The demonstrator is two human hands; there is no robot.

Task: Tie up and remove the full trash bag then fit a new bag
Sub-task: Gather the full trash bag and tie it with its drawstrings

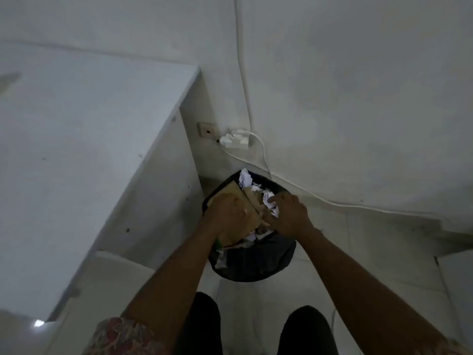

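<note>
A round black bin lined with a dark trash bag (256,257) stands on the floor by the wall. It is heaped with brown cardboard (231,192) and crumpled white paper (245,176). My left hand (226,213) lies on top of the cardboard with its fingers bent over it. My right hand (290,215) rests on the white paper and rubbish at the bin's right side, one finger stretched toward the paper. The image is too blurred to tell whether either hand grips anything.
A white desk (84,139) stands close on the left of the bin. On the wall behind are a socket plate (206,130) and a white plug adapter (236,140) whose cable runs along the wall base. My dark-trousered legs stand just in front.
</note>
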